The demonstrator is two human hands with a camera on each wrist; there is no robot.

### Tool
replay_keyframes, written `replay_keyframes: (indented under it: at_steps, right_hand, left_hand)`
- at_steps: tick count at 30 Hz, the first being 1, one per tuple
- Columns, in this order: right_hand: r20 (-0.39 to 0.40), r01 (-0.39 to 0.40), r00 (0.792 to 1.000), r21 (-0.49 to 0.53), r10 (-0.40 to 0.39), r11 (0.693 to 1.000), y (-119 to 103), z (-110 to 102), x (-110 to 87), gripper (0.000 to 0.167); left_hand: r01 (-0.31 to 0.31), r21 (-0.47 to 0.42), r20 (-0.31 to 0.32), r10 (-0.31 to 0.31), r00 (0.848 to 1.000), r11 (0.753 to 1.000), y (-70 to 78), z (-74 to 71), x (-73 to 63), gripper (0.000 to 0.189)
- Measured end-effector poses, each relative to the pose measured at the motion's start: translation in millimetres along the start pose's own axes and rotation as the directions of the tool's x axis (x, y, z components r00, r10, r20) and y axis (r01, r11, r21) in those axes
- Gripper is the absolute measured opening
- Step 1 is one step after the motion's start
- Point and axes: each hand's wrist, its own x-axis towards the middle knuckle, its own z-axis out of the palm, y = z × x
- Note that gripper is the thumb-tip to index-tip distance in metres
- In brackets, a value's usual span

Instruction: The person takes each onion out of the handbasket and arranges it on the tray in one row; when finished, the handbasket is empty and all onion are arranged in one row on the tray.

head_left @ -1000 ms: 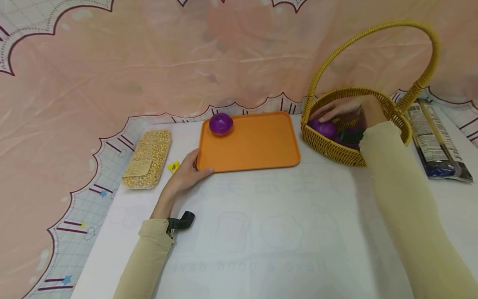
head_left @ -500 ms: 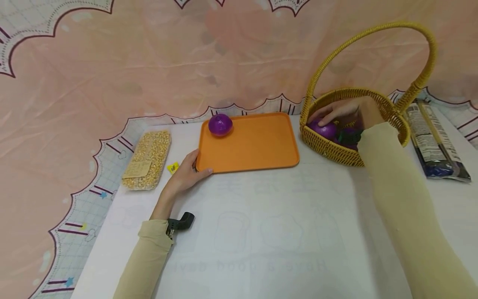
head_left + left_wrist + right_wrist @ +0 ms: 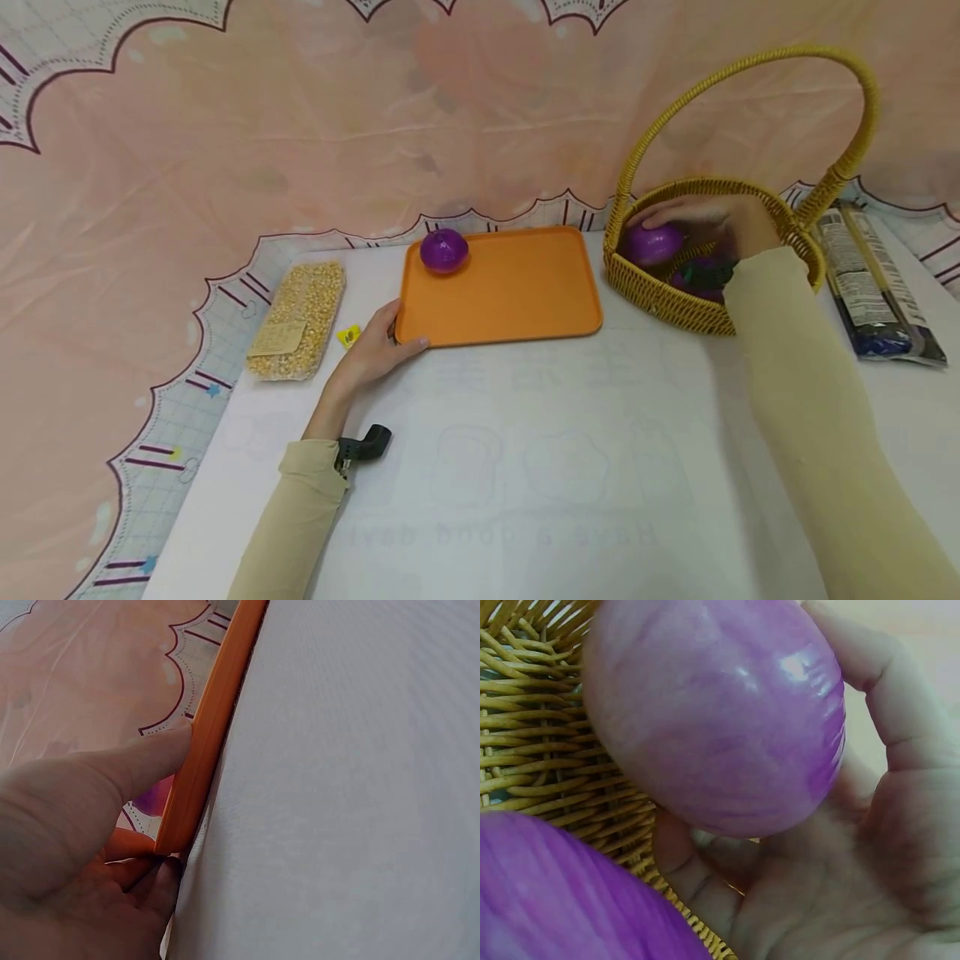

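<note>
My right hand [image 3: 693,218] reaches into the wicker basket [image 3: 787,218] and grips a purple onion [image 3: 653,243], lifted a little off the basket floor. In the right wrist view the fingers [image 3: 877,697] curl round that onion [image 3: 720,712], with another purple onion [image 3: 555,892] below it. My left hand [image 3: 377,346] holds the near left corner of the orange tray [image 3: 517,292]; the thumb [image 3: 142,761] lies on the tray rim [image 3: 210,727]. One purple onion [image 3: 444,250] sits at the tray's far left corner.
A bag of corn kernels [image 3: 298,317] lies left of the tray, with a small yellow tag [image 3: 347,336] beside it. A dark packaged item [image 3: 870,283] lies right of the basket. The basket's tall handle [image 3: 750,67] arches over my right hand. A pink cloth hangs behind.
My right hand has closed on the purple onion in the basket and raised it slightly. The left hand and the tray have stayed put.
</note>
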Motion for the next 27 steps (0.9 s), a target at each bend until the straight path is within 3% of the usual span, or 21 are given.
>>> replay_keyframes:
  at_steps: [4,9,13,16,21,27]
  right_hand:
    - [-0.069,-0.031,0.997,0.012,0.032,0.999,1.2,0.6,-4.1,0.047]
    - [-0.103,-0.104,0.988,0.136,0.118,0.985,-3.0,5.5,-10.3,0.056]
    - [-0.124,-0.044,0.99,0.215,0.072,0.976,-8.1,6.7,-14.0,0.054]
    - [-0.154,0.057,0.988,0.276,-0.015,0.96,-11.1,6.5,-15.0,0.047]
    - [-0.164,0.224,0.972,0.436,-0.168,0.872,-12.9,6.1,-14.3,0.034]
    - [-0.184,0.408,0.909,0.575,-0.373,0.709,-19.7,9.7,-14.9,0.035]
  left_hand:
    - [0.004,-0.007,0.0,-0.004,1.0,1.0,0.5,-0.5,-0.8,0.092]
    - [0.007,-0.004,0.003,-0.007,1.0,1.0,0.7,-0.2,-1.5,0.091]
    - [0.009,-0.006,0.0,-0.009,1.0,1.0,1.1,-0.2,-2.1,0.091]
    - [0.0,-0.012,-0.006,0.0,1.0,1.0,1.3,0.1,-2.2,0.09]
    - [-0.02,-0.019,-0.008,0.02,1.0,1.0,2.5,1.1,-2.9,0.09]
    - [-0.018,-0.01,-0.013,0.018,1.0,1.0,2.8,1.3,-3.3,0.09]
